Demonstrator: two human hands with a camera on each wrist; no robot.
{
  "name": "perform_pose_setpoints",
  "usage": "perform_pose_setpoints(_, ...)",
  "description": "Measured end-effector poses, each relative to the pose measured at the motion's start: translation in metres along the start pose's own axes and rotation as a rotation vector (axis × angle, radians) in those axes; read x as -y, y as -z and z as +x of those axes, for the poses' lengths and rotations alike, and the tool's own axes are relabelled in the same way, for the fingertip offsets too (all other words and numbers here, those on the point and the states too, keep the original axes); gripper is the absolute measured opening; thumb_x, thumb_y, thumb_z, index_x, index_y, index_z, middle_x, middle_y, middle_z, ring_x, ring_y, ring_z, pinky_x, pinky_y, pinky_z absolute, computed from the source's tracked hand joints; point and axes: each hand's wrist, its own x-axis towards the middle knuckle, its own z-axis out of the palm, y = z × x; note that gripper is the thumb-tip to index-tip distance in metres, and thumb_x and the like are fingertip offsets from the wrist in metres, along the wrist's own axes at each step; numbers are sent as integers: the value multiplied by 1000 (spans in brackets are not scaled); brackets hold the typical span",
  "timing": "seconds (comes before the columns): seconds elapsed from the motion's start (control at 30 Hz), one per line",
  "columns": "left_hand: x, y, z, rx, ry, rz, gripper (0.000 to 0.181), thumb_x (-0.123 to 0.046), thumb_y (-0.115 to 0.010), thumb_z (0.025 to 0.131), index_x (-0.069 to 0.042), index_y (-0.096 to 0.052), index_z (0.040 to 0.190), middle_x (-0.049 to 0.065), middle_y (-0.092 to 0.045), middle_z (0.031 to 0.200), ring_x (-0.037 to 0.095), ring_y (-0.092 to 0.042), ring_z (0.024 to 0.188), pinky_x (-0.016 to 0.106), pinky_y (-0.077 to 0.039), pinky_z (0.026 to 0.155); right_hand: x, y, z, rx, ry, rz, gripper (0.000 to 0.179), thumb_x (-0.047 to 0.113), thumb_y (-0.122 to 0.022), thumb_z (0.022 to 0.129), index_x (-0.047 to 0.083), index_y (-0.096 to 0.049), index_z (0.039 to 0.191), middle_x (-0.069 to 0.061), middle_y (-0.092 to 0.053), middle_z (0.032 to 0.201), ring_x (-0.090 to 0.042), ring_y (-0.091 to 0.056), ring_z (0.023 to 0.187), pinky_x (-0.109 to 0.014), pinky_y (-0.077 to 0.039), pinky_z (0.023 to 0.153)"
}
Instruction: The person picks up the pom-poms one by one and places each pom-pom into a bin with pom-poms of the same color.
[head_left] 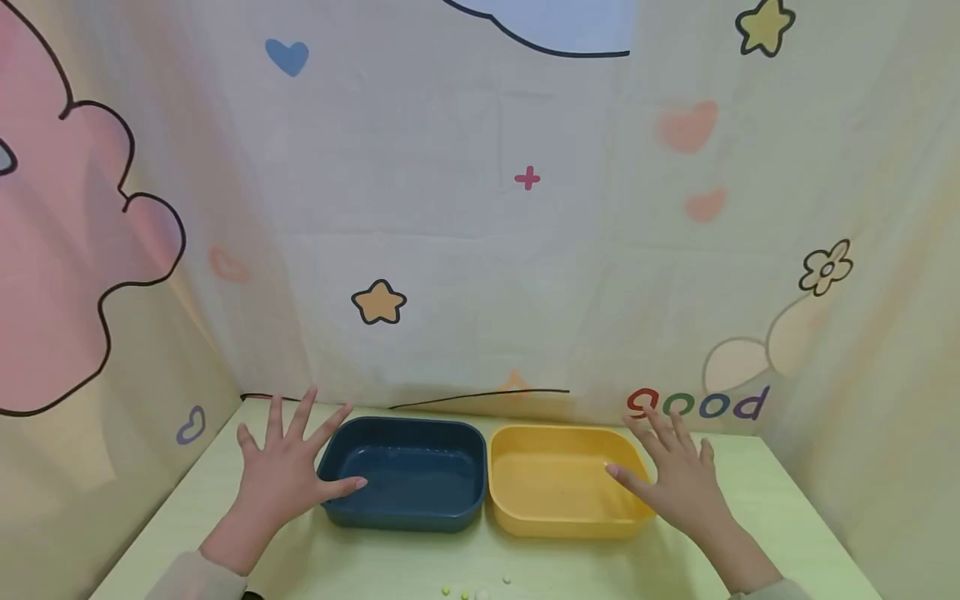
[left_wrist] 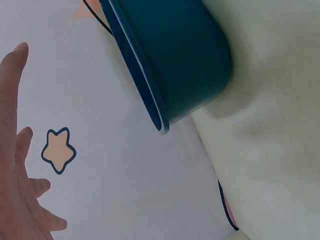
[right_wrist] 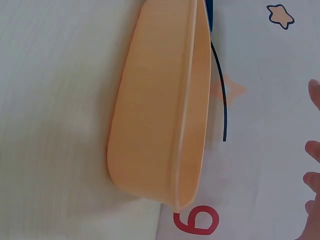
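— What are the hands holding?
— Nothing. The left hand (head_left: 281, 471) is spread, its thumb over the left end of the blue tray (head_left: 405, 523); the left wrist view shows them apart. The right hand (head_left: 682, 479) is spread too, clear of any tray, well to the blue tray's right.

— And the yellow tray (head_left: 573, 528)?
— Just beside the blue tray, on its right; whether they touch I can't tell. The right hand hovers at its far end.

— How would they handle?
— Like light, stiff plastic, I'd judge: a bit slick, hardly fragile. I'd take either by the rim at its short ends, thumb inside, fingers outside.

— Anything else?
— Small beads (head_left: 465, 595) in front of the blue tray's right end, probably quick to roll; fingertips would suit them. Behind the blue tray hangs a printed cloth (head_left: 450, 183).
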Motion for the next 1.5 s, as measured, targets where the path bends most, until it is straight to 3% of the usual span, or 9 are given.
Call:
perform_pose_setpoints(0.13,-1,-2,-4,-13,3,-5,102,-76,-74,70,-39,-35,156,18,-22,170,62,-18,151,92,-23,101,2,-6,-8,-40,6,6,76,56,-68,91,16,-47,153,-23,-34,165,-52,-18,155,-89,-15,108)
perform_pose_setpoints(0.5,-2,-9,-16,-21,56,-85,102,-72,-77,72,-26,-41,156,18,-28,167,58,-23,150,87,-29,103,8,-25,-28,-149,55,91,69,43,-77,87,14,-55,146,-24,-47,156,-53,-34,146,-86,-25,104)
perform_pose_setpoints(0.73,2,-16,-25,-90,52,-171,98,-61,-81,75,-18,-42,154,26,-41,158,58,-40,141,76,-45,98,11,-39,-40,-216,142,186,65,30,-81,85,9,-57,142,-22,-52,152,-52,-42,139,-79,-36,102)
perform_pose_setpoints(0.97,7,-26,-37,-169,84,-304,90,-47,-83,80,-10,-44,151,30,-49,148,52,-51,132,67,-51,96,18,-51,-50,-234,166,246,62,24,-81,86,8,-57,142,-19,-57,148,-46,-51,131,-77,-46,94)
perform_pose_setpoints(1.1,10,-29,-42,-155,112,-353,86,-45,-80,84,-9,-42,152,28,-50,149,50,-51,132,67,-52,95,24,-57,-57,-253,154,266,57,22,-81,85,8,-61,137,-15,-62,143,-42,-56,126,-71,-52,91)
perform_pose_setpoints(1.33,13,-34,-47,-71,182,-438,80,-40,-73,93,-6,-36,156,31,-47,152,52,-49,136,69,-48,99,30,-68,-66,-302,174,212,53,19,-87,77,10,-67,126,-4,-73,126,-26,-66,111,-45,-60,86)
perform_pose_setpoints(1.5,14,-37,-46,6,234,-530,76,-34,-67,98,1,-33,157,34,-44,153,54,-48,137,69,-45,104,36,-74,-74,-240,134,282,46,20,-88,77,12,-70,120,4,-73,118,-15,-68,104,-32,-60,84)
